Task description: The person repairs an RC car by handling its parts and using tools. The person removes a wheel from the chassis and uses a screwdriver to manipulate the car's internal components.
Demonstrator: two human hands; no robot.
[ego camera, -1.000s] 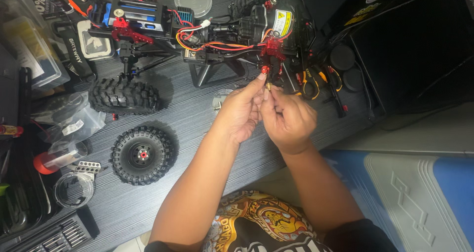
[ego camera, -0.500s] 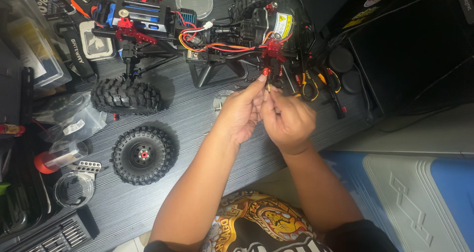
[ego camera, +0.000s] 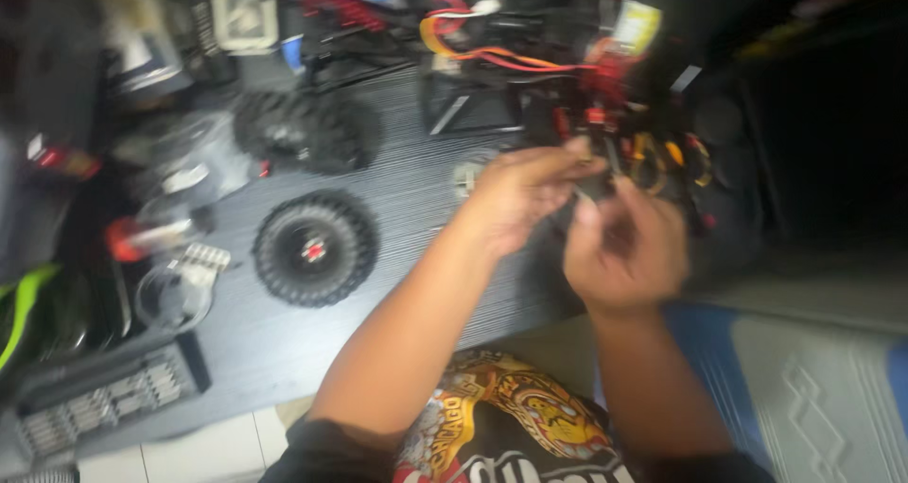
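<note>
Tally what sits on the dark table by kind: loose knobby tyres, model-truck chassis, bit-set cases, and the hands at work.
Loose knobby tyres: 2, one lying flat, one behind it
Model-truck chassis: 1
Bit-set case: 1
Hands: 2, left hand and right hand, pinching a small blurred part
Total: 6

Dim, motion-blurred view

Everything is smeared by motion blur; the right side is lost in deep shadow, while the grey tabletop [ego camera: 407, 294] is lit softly.
</note>
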